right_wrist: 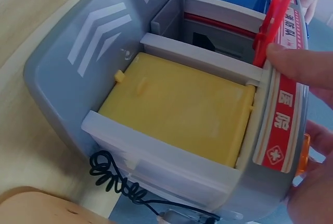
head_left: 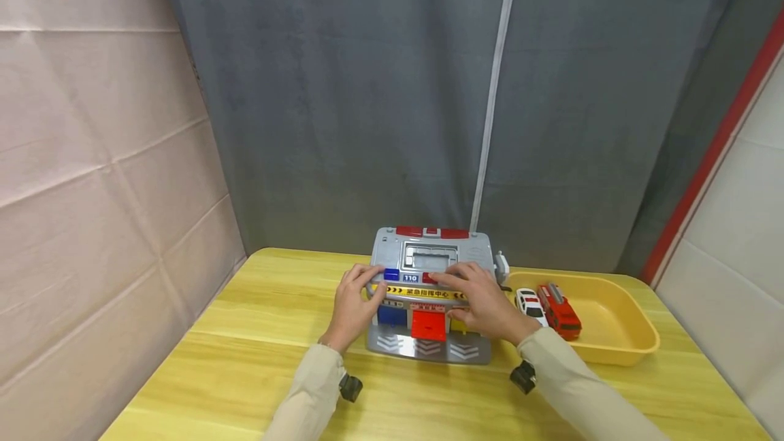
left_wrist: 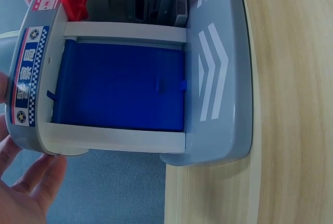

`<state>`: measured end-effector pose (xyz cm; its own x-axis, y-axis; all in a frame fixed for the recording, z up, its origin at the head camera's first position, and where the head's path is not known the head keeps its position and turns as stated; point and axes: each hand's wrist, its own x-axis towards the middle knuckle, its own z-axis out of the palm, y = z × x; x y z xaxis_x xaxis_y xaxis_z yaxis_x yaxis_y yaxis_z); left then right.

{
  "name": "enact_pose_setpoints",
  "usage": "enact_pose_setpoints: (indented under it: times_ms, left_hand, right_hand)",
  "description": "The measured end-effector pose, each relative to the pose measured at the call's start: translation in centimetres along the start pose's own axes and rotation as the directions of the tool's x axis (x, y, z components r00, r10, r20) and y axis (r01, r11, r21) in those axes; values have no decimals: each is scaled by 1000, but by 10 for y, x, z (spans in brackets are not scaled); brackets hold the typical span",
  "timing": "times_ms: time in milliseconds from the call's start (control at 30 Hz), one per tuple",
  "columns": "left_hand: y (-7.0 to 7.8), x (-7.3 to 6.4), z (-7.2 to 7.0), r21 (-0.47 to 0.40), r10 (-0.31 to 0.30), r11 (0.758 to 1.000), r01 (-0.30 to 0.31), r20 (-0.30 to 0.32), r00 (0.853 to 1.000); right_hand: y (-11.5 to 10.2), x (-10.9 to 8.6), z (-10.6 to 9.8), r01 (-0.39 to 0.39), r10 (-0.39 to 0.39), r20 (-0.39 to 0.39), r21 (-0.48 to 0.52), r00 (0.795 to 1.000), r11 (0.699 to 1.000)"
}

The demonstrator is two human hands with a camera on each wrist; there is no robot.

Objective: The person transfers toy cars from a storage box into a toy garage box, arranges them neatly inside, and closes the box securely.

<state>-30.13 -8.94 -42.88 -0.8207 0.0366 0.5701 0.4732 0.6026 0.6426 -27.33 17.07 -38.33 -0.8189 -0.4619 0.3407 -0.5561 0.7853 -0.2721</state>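
Note:
A grey toy garage (head_left: pixel 386 250) with blue, red and yellow doors stands on the table. My left hand (head_left: pixel 353 305) holds its left front corner, with fingers near the blue button (head_left: pixel 391 274) and the thumb on the front strip. My right hand (head_left: pixel 484 301) grips the right front edge; its index fingertip rests at the red button (head_left: pixel 429 278) and its thumb is lower, on the sign. The red door (head_left: pixel 429 325) is swung up and out, showing a bay behind. The blue door (left_wrist: pixel 119 86) and the yellow door (right_wrist: pixel 179 107) are closed.
Right of the garage, a yellow tray (head_left: pixel 621 352) holds a white toy car (head_left: pixel 530 305) and a red toy fire truck (head_left: pixel 560 312). A coiled black cord (right_wrist: pixel 117 177) hangs at the garage's right side. A grey curtain (head_left: pixel 367 121) hangs behind the wooden table (head_left: pixel 245 359).

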Motion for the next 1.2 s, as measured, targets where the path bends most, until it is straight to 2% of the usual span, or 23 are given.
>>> enact_pose_setpoints:
  times_ms: [433,900,1200]
  left_hand:
    - [1,1,2,-10,-2,1000,2,-2,1000]
    - [0,3,4,-8,-3,1000,3,14,1000]
    - [-1,3,3,-15,-16,1000,16,15,1000]
  right_hand:
    - [-1,-4,-6,-12,13,48,-28,999,1000]
    - [4,-12,-13,-35,34,-13,-41,999,999]
    - [9,-17,-17,-71,71,-2,-43,997,997]
